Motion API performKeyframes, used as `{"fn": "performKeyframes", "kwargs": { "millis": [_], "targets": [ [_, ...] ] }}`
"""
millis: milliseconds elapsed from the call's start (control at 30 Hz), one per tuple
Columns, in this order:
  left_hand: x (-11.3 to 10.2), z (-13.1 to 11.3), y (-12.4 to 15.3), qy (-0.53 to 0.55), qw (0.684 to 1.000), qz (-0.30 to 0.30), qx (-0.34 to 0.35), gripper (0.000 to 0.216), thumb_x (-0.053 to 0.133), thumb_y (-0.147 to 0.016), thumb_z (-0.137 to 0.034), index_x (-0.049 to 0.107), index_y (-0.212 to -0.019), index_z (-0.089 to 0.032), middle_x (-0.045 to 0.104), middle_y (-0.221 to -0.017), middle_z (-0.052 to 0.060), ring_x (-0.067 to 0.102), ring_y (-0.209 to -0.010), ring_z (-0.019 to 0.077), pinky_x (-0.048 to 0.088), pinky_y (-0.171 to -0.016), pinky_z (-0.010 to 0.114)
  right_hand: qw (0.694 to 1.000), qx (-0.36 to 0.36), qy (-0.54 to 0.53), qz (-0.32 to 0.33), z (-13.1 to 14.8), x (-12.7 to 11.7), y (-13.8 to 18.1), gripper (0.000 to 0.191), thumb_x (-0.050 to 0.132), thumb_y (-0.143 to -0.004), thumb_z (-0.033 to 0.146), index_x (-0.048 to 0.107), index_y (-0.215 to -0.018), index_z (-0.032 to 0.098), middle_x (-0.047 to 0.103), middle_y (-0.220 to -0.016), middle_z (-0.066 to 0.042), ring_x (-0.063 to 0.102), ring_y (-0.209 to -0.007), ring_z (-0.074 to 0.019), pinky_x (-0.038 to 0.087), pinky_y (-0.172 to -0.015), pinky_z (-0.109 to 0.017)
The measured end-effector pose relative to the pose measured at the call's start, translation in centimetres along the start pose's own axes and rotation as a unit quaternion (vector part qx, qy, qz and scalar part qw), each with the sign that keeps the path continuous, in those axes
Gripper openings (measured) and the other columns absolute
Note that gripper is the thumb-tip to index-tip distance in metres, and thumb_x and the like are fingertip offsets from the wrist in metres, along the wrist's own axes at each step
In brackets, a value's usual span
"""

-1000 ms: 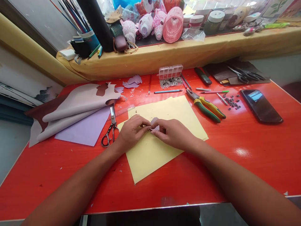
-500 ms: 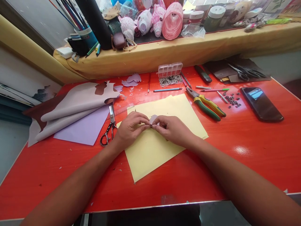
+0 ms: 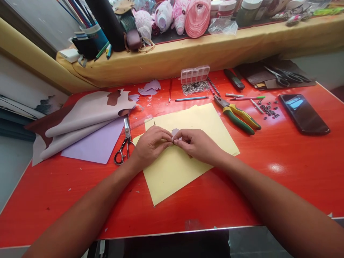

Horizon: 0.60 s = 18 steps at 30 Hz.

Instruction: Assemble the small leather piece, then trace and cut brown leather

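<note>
My left hand [image 3: 152,145] and my right hand [image 3: 197,145] meet over yellow paper sheets [image 3: 174,168] in the middle of the red table [image 3: 282,168]. Both pinch a small pale lilac cut-out piece [image 3: 175,133] between their fingertips; only its top edge shows above the fingers. Steel scissors [image 3: 124,141] lie just left of my left hand. Green-and-yellow pliers [image 3: 238,116] lie to the right of the yellow sheets.
Folded lilac and brown sheet material [image 3: 86,122] lies at the left. A clear compartment box [image 3: 195,74] with metal rings, pens, small dark rivets [image 3: 268,110] and a black phone [image 3: 303,114] lie further back and right. A cluttered yellow-draped shelf [image 3: 201,53] runs behind.
The hands stayed together on the small piece, fingertips pinching closer over it. The view has tilted slightly, shifting the table things a little in frame.
</note>
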<state>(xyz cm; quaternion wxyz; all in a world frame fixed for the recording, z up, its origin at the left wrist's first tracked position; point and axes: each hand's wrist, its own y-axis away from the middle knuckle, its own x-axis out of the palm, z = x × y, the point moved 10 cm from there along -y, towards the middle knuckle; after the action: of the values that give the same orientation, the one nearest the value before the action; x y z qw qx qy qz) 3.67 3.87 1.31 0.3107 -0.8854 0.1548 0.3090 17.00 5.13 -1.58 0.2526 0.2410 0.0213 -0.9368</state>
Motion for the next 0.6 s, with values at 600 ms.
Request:
{"fn": "performKeyframes", "kwargs": {
  "millis": [600],
  "targets": [
    [0.04, 0.33, 0.19, -0.021, 1.000, -0.003, -0.017, 0.008, 0.073, -0.095, -0.017, 0.072, -0.094, -0.024, 0.074, -0.092, 0.002, 0.067, -0.091, 0.0198, 0.053, -0.086, 0.037, 0.999, -0.007, 0.033, 0.006, -0.15, 0.25, -0.12, 0.009, 0.065, -0.097, 0.022, 0.074, -0.100, 0.021, 0.053, -0.057, 0.008, 0.052, -0.058, -0.0126, 0.035, -0.064, -0.026]
  ]
}}
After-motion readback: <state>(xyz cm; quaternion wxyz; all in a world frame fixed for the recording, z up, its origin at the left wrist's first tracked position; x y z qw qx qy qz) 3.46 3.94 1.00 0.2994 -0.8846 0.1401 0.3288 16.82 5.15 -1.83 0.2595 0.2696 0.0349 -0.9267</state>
